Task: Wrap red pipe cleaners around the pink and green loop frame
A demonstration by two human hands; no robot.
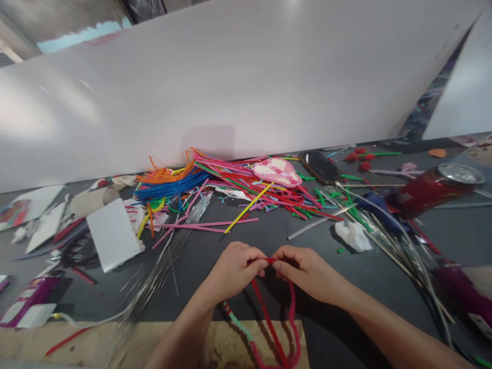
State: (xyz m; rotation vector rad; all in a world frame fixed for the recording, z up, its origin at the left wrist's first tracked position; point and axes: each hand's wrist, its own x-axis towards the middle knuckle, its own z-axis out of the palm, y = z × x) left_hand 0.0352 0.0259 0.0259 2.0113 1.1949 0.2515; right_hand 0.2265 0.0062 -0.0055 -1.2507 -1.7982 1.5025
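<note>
My left hand (235, 270) and my right hand (307, 272) meet over the dark table, fingers pinched together on the top of a red pipe cleaner (272, 324). Its two fuzzy strands hang down toward me in a loop, one red, one pinker. A green-and-red twisted pipe cleaner (239, 322) lies just under my left wrist. Beyond my hands spreads a big heap of coloured pipe cleaners (246, 190).
A white board (230, 87) stands along the back. A red drink can (430, 188) stands at the right, a phone (321, 166) near the board, a pink paper shape (277, 171), white cards (113, 233), thin wires (169, 256) and a brown cardboard sheet (161, 343).
</note>
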